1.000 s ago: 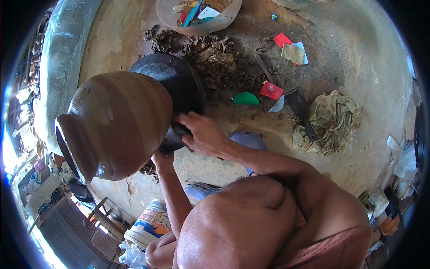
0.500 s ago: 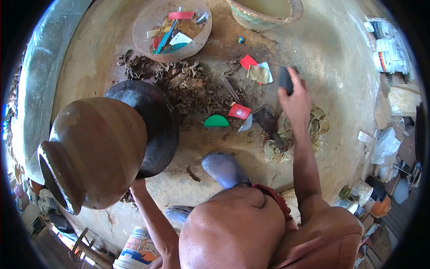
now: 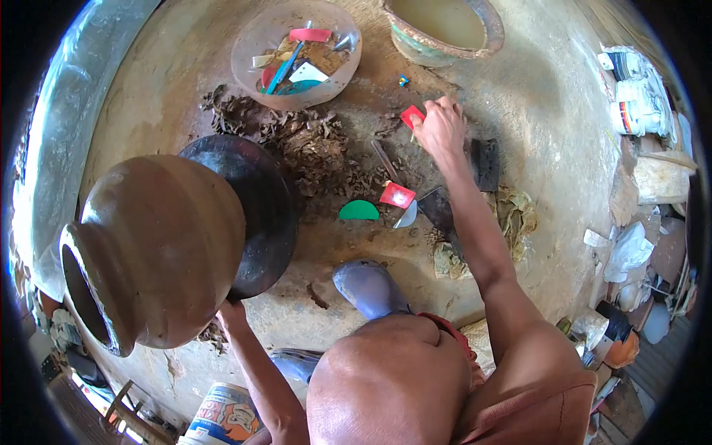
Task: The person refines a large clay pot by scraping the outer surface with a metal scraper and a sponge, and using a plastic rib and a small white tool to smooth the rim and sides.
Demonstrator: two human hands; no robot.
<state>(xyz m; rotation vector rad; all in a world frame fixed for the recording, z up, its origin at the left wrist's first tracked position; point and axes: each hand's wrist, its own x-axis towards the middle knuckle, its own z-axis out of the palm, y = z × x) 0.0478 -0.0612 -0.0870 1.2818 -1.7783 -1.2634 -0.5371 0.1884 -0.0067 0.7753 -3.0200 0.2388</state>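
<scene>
A large brown clay pot (image 3: 167, 248) with a flared mouth stands on a dark round turntable (image 3: 267, 222); the fisheye view shows it leaning left. My left hand (image 3: 231, 314) is at the turntable's near edge, beside the pot, and its fingers are mostly hidden. Farther off to the right, my right hand (image 3: 443, 127) reaches down to the floor with bent fingers closed on a flat red scraper (image 3: 411, 116). Its hand covers the pale pieces there. A dark rectangular block (image 3: 486, 165) lies on the floor just right of my right wrist.
Clay scraps (image 3: 311, 144) lie beside a second red scraper (image 3: 397, 195), a green half-round (image 3: 360, 210), a stick (image 3: 386, 161) and a dark flat blade (image 3: 437, 210). A tool-filled plastic bowl (image 3: 245, 67) and a water basin (image 3: 493, 30) stand beyond. A printed bucket (image 3: 222, 415) is near left.
My right hand has put down the dark block and moved left and away from me onto the red scraper. My left hand stays by the turntable, and the view has shifted slightly.
</scene>
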